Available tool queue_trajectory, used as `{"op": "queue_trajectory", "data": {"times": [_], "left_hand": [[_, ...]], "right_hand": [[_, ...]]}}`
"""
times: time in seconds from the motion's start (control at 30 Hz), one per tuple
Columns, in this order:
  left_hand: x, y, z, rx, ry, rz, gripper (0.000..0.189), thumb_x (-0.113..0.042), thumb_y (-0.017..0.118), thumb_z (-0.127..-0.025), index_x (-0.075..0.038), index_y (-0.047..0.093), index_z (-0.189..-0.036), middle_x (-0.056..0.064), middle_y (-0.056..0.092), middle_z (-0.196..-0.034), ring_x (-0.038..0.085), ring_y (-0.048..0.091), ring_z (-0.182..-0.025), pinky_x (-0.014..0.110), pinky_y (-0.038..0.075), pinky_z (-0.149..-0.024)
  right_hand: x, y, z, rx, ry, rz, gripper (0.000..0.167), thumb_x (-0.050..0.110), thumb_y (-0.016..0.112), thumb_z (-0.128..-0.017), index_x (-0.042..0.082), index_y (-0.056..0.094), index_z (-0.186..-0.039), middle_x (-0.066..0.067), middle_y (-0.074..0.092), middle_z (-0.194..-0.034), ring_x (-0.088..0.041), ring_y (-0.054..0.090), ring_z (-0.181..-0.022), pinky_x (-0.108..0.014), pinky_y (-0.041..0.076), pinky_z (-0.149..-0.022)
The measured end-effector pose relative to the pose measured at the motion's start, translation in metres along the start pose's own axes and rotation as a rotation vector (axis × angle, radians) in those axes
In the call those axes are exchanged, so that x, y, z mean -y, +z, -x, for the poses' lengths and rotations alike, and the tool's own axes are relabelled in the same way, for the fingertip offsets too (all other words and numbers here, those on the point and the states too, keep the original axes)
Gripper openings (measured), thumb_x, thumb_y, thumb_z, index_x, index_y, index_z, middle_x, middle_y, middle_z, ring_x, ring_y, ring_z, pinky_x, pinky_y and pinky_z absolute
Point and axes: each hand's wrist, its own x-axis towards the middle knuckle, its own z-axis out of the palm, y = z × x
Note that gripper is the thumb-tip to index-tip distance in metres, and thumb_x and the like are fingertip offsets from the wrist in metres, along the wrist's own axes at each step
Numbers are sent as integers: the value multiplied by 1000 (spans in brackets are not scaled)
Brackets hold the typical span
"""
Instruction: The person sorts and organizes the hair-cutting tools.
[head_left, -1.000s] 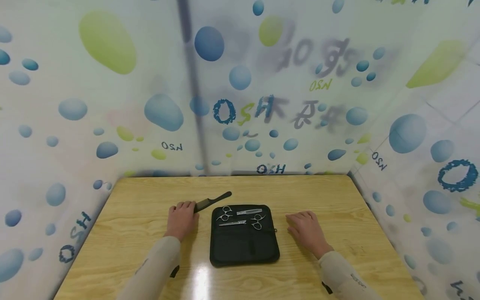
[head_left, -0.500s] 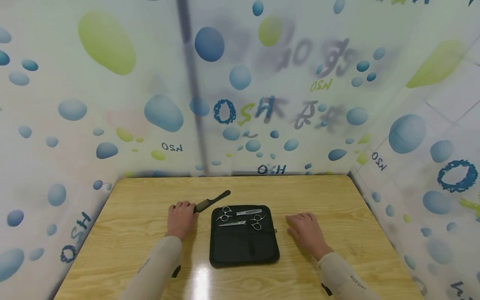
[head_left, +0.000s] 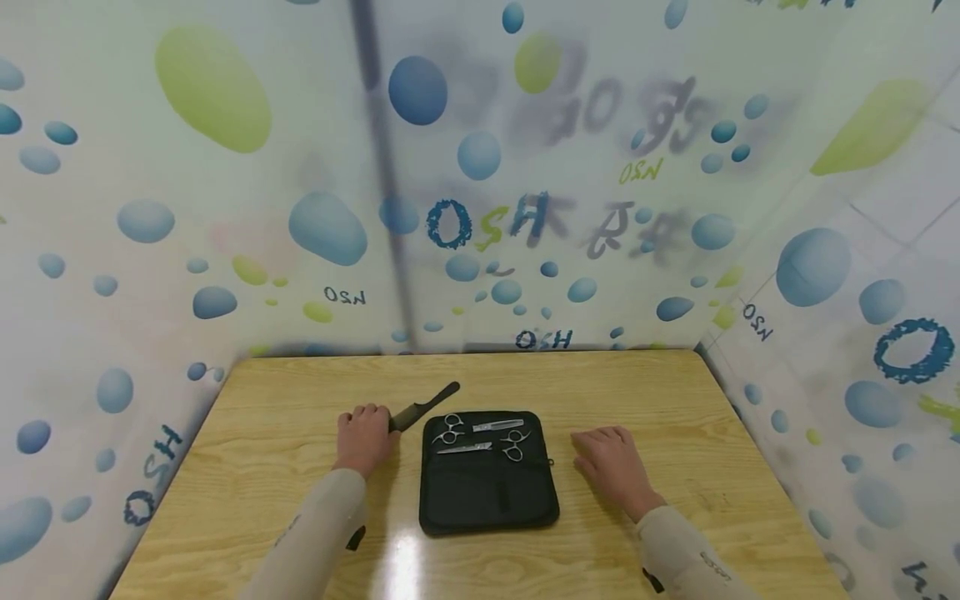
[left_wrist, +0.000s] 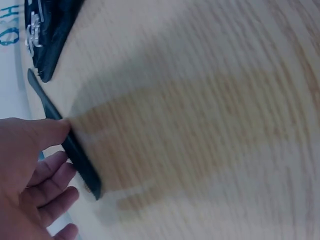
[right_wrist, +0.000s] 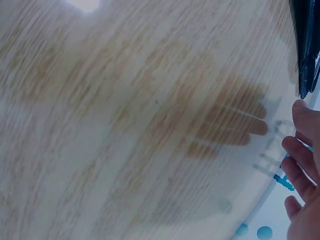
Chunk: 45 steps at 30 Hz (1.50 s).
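Observation:
My left hand (head_left: 365, 439) pinches a black comb (head_left: 422, 407) between thumb and fingers at the left of the table. In the left wrist view the thumb lies on the near side of the comb (left_wrist: 79, 156), with the fingers behind it. The comb's narrow handle points up and right, toward the case. An open black case (head_left: 491, 492) lies flat in the middle, holding two pairs of silver scissors, one upper (head_left: 498, 425) and one lower (head_left: 465, 447). To the right of the case, my right hand (head_left: 611, 467) rests with relaxed fingers and holds nothing.
The wooden table (head_left: 285, 417) backs onto a pale wall (head_left: 262, 192) with blue and green spots. Another patterned wall (head_left: 832, 367) runs along the right edge. A small zip pull (head_left: 551, 462) sticks out at the case's right side.
The comb has turned slightly in my left hand, so its broad part looks narrower and darker. The left hand has shifted a touch to the right; my right hand and the case stay put.

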Motion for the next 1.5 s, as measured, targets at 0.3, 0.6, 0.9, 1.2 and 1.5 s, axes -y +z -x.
{"op": "queue_trajectory", "data": {"times": [0.3, 0.6, 0.9, 1.2, 1.5], "left_hand": [[0, -8, 1, 84, -42, 82, 32, -34, 70, -87, -4, 59, -91, 15, 62, -97, 35, 55, -96, 60, 39, -92], [2, -5, 5, 54, -46, 150, 30, -32, 72, -86, -7, 59, -99, 13, 63, -99, 33, 54, -98, 60, 37, -95], [4, -5, 8, 36, -42, 179, 39, -31, 72, -86, -5, 61, -113, 15, 65, -110, 35, 57, -103, 62, 36, -98], [6, -2, 8, 4, -26, 186, 35, -31, 73, -86, -8, 68, -112, 13, 67, -113, 36, 58, -107, 64, 36, -98], [10, 3, 8, -19, -31, 187, 25, -27, 67, -92, -12, 70, -111, 9, 73, -107, 35, 63, -102, 65, 35, -101]], "right_hand": [[2, 0, 1, -17, -9, -13, 38, 22, 77, -83, 11, 69, -119, -4, 73, -112, -26, 63, -106, -51, 40, -100], [3, -1, 1, -11, -3, -15, 39, 22, 77, -83, 11, 69, -119, -5, 73, -111, -27, 63, -106, -51, 40, -101], [3, 0, 0, 7, -2, -6, 38, 24, 76, -84, 13, 69, -120, -4, 73, -112, -26, 63, -107, -51, 39, -102], [7, -4, 0, 16, 4, -15, 37, 24, 76, -84, 12, 69, -119, -5, 73, -112, -28, 63, -107, -52, 39, -102], [10, -5, -1, 24, 9, -14, 36, 25, 76, -84, 12, 70, -117, -5, 73, -112, -27, 63, -106, -51, 39, -102]]}}
